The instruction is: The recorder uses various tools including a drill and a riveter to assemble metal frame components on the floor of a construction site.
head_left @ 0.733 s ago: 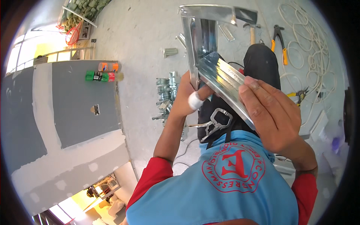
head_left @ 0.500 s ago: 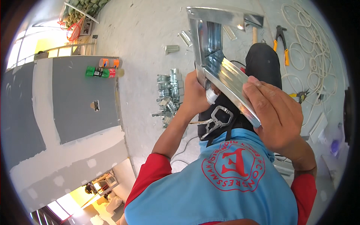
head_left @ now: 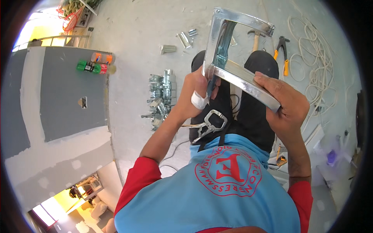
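Both my hands grip a shiny metal channel (head_left: 243, 86) bent into a three-sided, C-shaped frame, raised above my lap. My left hand (head_left: 190, 93), with a white bandage (head_left: 199, 101) round one digit, closes on its lower left corner. At the free end of its near arm, my right hand (head_left: 287, 101) has fingers over the top and thumb below. The frame's far arm juts out to the right, held by neither hand. On my lap lie silver locking C-clamp pliers (head_left: 215, 123), close to my left wrist and apart from the frame.
Many short metal channel pieces (head_left: 162, 93) are piled on the floor at left, with several loose offcuts (head_left: 183, 40) farther off. A hammer (head_left: 255, 40), yellow-handled cutters (head_left: 281, 54) and a coiled white cable (head_left: 311, 58) lie ahead right. Two bottles (head_left: 93, 66) are at the grey panel's edge (head_left: 70, 101).
The frame has turned and shifted slightly right and down, showing its near arm more edge-on. Both hands keep hold of it. The view has shifted, and both my knees now show.
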A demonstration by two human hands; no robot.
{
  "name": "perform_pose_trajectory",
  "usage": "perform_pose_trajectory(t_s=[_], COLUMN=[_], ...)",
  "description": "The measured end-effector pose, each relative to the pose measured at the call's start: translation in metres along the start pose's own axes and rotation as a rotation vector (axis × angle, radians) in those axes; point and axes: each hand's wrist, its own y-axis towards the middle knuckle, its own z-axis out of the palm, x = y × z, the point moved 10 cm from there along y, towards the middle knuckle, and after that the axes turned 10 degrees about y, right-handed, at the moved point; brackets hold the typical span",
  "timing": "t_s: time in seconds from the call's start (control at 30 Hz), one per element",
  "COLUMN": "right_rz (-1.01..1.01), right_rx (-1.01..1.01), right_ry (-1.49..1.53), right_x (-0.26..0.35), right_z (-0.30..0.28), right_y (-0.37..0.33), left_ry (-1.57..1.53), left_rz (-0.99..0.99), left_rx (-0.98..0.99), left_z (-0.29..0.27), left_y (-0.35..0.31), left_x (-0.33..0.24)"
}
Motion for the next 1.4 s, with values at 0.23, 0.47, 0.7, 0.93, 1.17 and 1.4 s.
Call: perform_pose_trajectory(t_s=[0.23, 0.47, 0.7, 0.93, 1.17, 1.4], right_rz=[0.032, -0.029, -0.062, 0.107, 0.826, 0.63], right_rx=[-0.082, -0.076, -0.057, 0.0, -0.317, -0.128], right_ry=[0.072, 0.009, 0.013, -0.156, 0.637, 0.883], right_x=[-0.012, -0.01, -0.004, -0.041, -0.151, -0.126], right_z=[0.002, 0.004, 0.002, -0.013, -0.008, 0.036], right_y=[-0.014, -0.023, -0.015, 0.002, -0.042, -0.011], left_ry=[-0.003, -0.042, -0.191, -0.228, 0.234, -0.909], left_rz=[-0.005, 0.002, -0.113, -0.178, 0.403, 0.107], left_rx=[0.028, 0.05, 0.028, -0.225, -0.982, -0.719], left_z=[-0.005, -0.002, 0.0, -0.008, -0.064, -0.034], left_y=[0.004, 0.007, 0.004, 0.008, -0.004, 0.047], left_x=[-0.007, -0.006, 0.002, 0.033, 0.016, 0.087])
